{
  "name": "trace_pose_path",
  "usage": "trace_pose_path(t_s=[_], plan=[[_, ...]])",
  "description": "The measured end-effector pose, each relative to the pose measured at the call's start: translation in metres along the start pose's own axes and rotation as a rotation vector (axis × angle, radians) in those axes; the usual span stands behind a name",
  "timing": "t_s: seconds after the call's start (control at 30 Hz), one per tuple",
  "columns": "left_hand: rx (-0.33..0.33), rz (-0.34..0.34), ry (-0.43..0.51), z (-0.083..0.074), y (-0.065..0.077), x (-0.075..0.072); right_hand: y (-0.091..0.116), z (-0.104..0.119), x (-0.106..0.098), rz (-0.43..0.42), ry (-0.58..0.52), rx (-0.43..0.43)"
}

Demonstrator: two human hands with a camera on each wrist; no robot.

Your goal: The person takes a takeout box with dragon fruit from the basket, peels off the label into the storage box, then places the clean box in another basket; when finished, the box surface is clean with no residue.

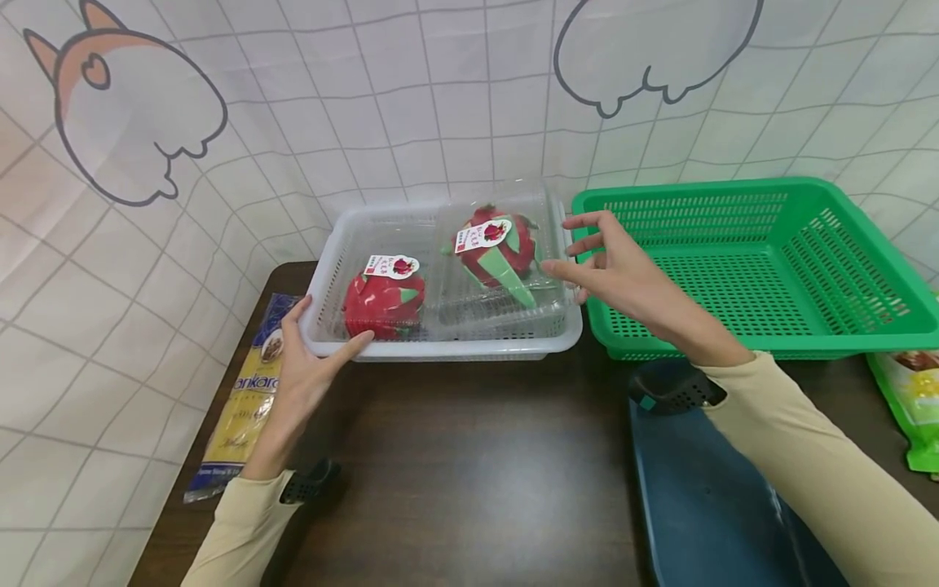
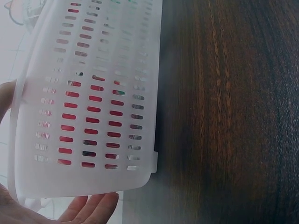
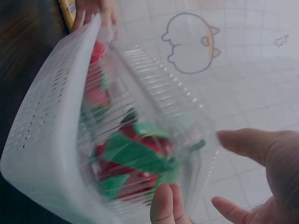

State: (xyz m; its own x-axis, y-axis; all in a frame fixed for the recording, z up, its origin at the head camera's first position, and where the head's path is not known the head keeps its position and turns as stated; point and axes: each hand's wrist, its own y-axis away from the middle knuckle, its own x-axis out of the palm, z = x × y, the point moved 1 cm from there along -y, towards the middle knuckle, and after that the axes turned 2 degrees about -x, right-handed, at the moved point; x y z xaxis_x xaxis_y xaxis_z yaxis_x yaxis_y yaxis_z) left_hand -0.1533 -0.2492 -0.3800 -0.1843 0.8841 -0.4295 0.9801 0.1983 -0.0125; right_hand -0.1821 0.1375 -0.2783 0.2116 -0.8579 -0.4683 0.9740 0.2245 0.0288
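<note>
A white plastic basket (image 1: 469, 350) stands on the dark table and holds two clear plastic boxes. Inside the left clear box (image 1: 440, 232) is a red dragon fruit (image 1: 383, 306). The right clear box (image 1: 469, 310) sits tilted and higher, with a red and green dragon fruit (image 1: 517, 249) in it. My left hand (image 1: 304, 367) grips the basket's front left corner, thumb near the front rim, fingers at the end wall. At the other end, my right hand (image 1: 612, 265) has its fingers spread beside the right box; whether they touch it is hard to tell.
A green basket (image 1: 741, 346) stands just right of the white one. In front of it lies a dark blue tray (image 1: 704, 489), partly under my right arm. A yellow and blue packet (image 1: 245, 399) lies at left, a green packet (image 1: 913, 408) at far right. A tile-patterned curtain (image 1: 411, 106) hangs behind.
</note>
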Motion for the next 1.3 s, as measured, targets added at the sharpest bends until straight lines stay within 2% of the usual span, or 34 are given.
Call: trace_pose_path(t_s=[0.17,0.33,0.53,0.63,0.87,1.3], plan=[[0.007,0.004,0.017,0.000,-0.003,0.000,0.001,-0.008,-0.001,0.045,-0.028,0.042],[0.008,0.007,0.024,0.000,-0.005,0.000,0.000,-0.015,0.001,0.124,-0.003,0.088],[0.009,0.005,0.011,0.001,-0.004,0.001,0.000,-0.017,0.006,0.175,0.002,0.045],[0.017,0.004,0.004,0.001,-0.002,0.000,0.001,-0.017,0.010,0.173,-0.005,0.026],[0.019,0.005,-0.001,0.001,-0.001,-0.001,0.004,-0.016,0.010,0.177,0.063,0.050],[0.020,0.001,0.005,0.002,-0.001,0.000,0.002,-0.005,0.015,0.125,-0.072,0.044]])
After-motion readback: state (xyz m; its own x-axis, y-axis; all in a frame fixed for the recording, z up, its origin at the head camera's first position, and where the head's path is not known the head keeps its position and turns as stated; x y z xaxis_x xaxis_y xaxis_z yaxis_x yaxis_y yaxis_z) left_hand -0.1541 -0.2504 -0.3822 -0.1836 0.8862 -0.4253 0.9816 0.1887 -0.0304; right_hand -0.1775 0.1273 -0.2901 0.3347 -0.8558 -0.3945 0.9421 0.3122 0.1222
